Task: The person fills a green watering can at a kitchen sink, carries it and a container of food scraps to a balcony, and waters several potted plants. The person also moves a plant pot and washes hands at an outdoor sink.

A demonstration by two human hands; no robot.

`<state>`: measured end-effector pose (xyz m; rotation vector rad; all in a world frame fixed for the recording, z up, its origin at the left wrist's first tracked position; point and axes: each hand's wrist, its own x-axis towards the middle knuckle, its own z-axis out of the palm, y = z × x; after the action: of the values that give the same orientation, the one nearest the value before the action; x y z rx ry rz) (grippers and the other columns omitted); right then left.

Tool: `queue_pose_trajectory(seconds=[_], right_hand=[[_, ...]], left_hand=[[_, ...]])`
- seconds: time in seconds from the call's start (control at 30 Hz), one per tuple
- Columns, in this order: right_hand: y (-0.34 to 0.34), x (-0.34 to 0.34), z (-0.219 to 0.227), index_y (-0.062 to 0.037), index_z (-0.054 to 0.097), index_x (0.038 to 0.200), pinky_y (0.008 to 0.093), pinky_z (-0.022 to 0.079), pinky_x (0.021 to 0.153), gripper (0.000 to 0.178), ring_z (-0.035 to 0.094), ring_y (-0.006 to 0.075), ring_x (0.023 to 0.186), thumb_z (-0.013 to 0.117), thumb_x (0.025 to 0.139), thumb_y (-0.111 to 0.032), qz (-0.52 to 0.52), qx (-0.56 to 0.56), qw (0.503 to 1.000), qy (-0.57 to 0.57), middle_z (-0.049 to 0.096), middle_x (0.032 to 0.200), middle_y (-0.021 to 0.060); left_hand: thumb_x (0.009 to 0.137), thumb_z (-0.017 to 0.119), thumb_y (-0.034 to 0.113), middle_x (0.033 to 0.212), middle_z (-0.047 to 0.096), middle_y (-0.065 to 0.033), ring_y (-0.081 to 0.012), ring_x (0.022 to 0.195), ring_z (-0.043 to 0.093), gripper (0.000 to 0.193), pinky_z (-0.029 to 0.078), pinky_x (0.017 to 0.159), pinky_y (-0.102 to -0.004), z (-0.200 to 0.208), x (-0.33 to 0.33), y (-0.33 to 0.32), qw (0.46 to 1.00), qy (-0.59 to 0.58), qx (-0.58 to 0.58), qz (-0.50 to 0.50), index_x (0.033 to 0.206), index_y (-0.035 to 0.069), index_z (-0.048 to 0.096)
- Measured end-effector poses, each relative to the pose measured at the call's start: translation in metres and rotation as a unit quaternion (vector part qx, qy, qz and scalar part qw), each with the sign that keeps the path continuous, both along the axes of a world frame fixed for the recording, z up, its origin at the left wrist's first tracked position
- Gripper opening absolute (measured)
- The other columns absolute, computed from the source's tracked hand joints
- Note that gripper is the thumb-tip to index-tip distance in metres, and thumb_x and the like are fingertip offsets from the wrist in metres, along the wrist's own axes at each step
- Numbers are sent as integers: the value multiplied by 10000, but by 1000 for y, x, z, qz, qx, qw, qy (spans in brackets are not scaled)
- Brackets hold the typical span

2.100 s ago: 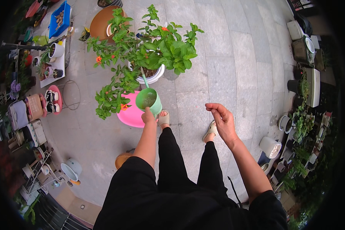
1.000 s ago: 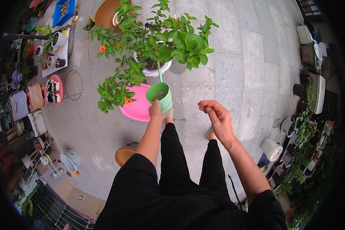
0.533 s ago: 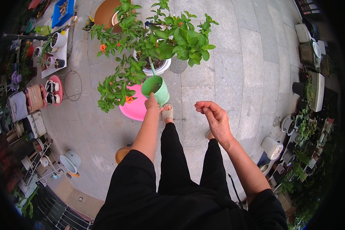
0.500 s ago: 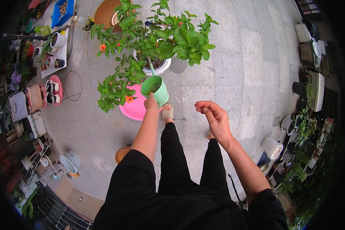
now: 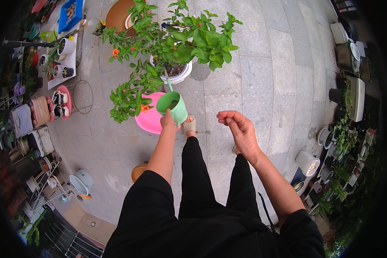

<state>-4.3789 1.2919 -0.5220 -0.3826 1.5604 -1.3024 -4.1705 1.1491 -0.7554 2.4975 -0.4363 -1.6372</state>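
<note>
Tilting green watering can (image 5: 173, 106) in left hand (image 5: 167, 121)

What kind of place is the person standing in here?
Probably an outdoor patio or courtyard garden: grey stone paving, a flowering shrub in a white pot, and more potted plants at the edge.

A mint-green watering can (image 5: 173, 105) sits mid-frame over a bright pink basin (image 5: 148, 120); above them a white pot (image 5: 181, 75) carries green leaves with orange-red flowers (image 5: 115, 52); grey stone paving (image 5: 253, 73) fills the right, black sleeves (image 5: 146, 206) and black trousers (image 5: 198, 185) the bottom, a blue tray (image 5: 69, 13) the upper left
</note>
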Motion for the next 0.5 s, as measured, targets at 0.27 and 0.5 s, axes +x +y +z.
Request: queue_pose_trajectory(seconds=[0.27,0.5], right_hand=[[9,0,-1,22,582,1045,254,450,852,195,573,126,918,441,926,-40,-5,-4,1000,10,621,977,60],[13,2,-1,19,584,1046,253,448,857,194,573,127,924,443,926,-42,-11,1,1000,6,620,980,59]], left_hand=[[823,558,445,862,477,-116,-245,678,471,489,495,610,-479,-8,-2,18,999,28,24,-35,1034,8,500],[821,555,448,988,516,-144,-266,762,517,542,504,607,-474,-6,-9,22,996,35,26,-73,1110,-8,501]])
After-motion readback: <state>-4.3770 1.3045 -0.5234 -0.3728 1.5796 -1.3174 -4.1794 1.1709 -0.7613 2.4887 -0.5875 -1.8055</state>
